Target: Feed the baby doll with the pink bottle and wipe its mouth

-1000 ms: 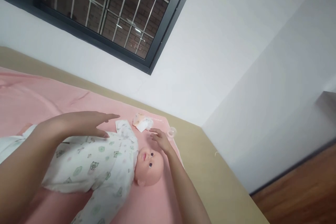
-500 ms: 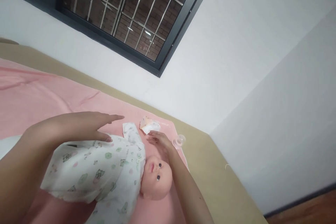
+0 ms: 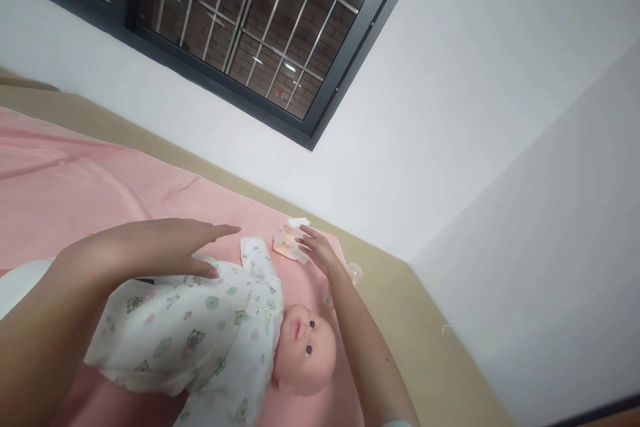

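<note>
A baby doll point(image 3: 303, 347) in a white printed romper point(image 3: 200, 333) lies on a pink blanket point(image 3: 85, 180), head to the right. My left hand point(image 3: 170, 247) hovers flat over the doll's chest, fingers stretched out and holding nothing. Farther off, my right hand point(image 3: 317, 250) reaches past the doll's head and its fingers touch a small folded white and pink packet point(image 3: 286, 240) on the blanket. Whether the packet is gripped is hidden by the fingers.
A clear pacifier point(image 3: 354, 272) lies just past the blanket's corner on the tan mattress point(image 3: 430, 360). White walls meet at a corner on the right. A dark-framed barred window point(image 3: 260, 33) sits above the bed.
My right hand has moved from beside the doll's head out to the folded packet and now touches it. The left hand has stayed over the doll's chest. The view has tilted slightly.
</note>
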A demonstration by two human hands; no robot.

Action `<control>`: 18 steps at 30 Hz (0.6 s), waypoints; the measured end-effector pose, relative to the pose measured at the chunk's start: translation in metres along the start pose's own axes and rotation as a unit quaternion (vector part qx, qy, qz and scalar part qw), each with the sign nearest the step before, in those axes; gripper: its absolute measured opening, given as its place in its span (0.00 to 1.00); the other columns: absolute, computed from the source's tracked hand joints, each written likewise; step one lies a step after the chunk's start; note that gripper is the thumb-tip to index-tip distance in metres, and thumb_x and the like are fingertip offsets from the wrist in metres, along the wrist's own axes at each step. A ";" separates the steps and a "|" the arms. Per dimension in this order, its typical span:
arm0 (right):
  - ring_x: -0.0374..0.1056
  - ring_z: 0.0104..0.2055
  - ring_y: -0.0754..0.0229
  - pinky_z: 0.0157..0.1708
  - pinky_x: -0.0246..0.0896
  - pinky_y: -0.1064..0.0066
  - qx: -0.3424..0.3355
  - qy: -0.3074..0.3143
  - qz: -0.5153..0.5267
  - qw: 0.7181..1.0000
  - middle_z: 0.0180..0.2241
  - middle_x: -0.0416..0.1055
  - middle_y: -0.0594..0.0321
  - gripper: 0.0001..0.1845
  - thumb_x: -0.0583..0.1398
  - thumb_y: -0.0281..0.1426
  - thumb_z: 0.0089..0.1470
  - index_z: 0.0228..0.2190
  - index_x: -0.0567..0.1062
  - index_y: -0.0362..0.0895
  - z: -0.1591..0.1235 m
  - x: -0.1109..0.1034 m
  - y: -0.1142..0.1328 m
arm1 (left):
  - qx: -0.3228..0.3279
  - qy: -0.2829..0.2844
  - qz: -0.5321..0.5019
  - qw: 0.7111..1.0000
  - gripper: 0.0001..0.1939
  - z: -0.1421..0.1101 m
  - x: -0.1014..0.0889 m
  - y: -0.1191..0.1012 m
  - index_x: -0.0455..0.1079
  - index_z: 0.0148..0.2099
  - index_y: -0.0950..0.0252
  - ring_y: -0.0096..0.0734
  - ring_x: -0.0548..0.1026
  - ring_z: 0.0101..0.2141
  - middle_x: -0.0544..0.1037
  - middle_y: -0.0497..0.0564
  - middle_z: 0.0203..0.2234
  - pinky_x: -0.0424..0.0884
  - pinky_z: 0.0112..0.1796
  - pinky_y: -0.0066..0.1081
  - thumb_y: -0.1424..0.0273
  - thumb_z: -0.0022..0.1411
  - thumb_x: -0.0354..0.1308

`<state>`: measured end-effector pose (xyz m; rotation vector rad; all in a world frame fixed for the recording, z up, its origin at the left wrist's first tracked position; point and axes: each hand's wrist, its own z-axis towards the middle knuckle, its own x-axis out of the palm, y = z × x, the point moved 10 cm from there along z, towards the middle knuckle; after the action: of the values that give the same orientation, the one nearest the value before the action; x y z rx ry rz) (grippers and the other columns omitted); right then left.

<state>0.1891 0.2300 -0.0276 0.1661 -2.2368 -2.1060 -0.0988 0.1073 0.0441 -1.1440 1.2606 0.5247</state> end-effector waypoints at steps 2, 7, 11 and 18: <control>0.72 0.41 0.60 0.44 0.65 0.68 0.007 -0.007 -0.028 1.000 0.45 0.73 0.55 0.23 0.64 0.33 0.44 0.45 0.74 0.44 0.003 -0.001 -0.006 | 0.003 -0.004 0.002 1.000 0.38 0.002 0.001 0.002 0.47 0.68 0.50 0.42 0.60 0.60 0.56 0.42 0.64 0.59 0.57 0.40 0.54 0.57 0.54; 0.73 0.35 0.60 0.40 0.68 0.67 -0.001 -0.067 -0.107 0.992 0.44 0.72 0.52 0.17 0.59 0.32 0.48 0.41 0.74 0.41 0.003 -0.019 -0.017 | 0.004 -0.008 0.001 1.000 0.38 0.003 0.002 0.002 0.49 0.68 0.50 0.45 0.62 0.59 0.58 0.44 0.63 0.61 0.56 0.41 0.54 0.57 0.54; 0.71 0.32 0.63 0.38 0.68 0.68 -0.026 -0.142 -0.214 0.966 0.47 0.70 0.53 0.18 0.53 0.27 0.49 0.43 0.72 0.40 0.002 -0.042 -0.012 | 0.000 -0.002 -0.007 1.000 0.40 0.003 0.001 -0.003 0.49 0.68 0.50 0.48 0.62 0.59 0.61 0.45 0.62 0.62 0.55 0.42 0.53 0.55 0.55; 0.67 0.49 0.55 0.53 0.59 0.63 -0.035 -0.193 -0.395 0.898 0.52 0.63 0.51 0.22 0.55 0.23 0.47 0.46 0.70 0.42 0.002 -0.053 -0.010 | 0.015 -0.008 -0.030 0.999 0.40 0.004 -0.001 -0.009 0.52 0.67 0.50 0.52 0.65 0.56 0.65 0.48 0.60 0.65 0.53 0.43 0.54 0.53 0.57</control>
<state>0.2414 0.2375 -0.0360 0.8568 -2.5963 -2.8075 -0.0895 0.1076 0.0484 -1.1460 1.2137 0.4683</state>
